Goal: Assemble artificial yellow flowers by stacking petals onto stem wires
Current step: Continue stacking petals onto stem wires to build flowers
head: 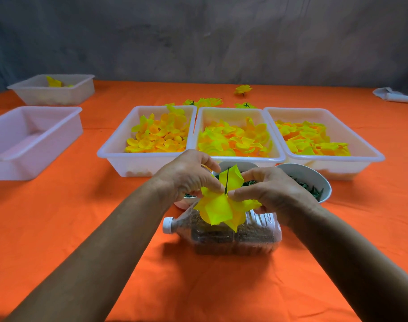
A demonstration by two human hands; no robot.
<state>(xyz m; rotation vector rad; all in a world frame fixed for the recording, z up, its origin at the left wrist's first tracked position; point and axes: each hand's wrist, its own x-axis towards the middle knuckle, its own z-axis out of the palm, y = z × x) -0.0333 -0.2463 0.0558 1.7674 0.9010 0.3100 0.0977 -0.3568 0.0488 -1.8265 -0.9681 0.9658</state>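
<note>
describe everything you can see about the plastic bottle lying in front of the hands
The plastic bottle is clear, ribbed and lies on its side on the orange tablecloth, its white screw cap pointing left. Its upward side looks cut open, and it holds brown, grainy stuff, seemingly sand or soil. A yellow petal layer held by the left hand and right hand overlaps its top; whether it touches is unclear. Small bowls sit just behind it.

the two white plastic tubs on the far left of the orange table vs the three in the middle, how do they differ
The nearer far-left white plastic tub looks bare inside and the one behind it shows only a few yellow pieces, while the three middle white plastic tubs are heaped with yellow petals. The left pair stand apart, one behind the other; the middle three sit side by side, rims close. All share the same rectangular shape and rest on the orange tablecloth.
</note>
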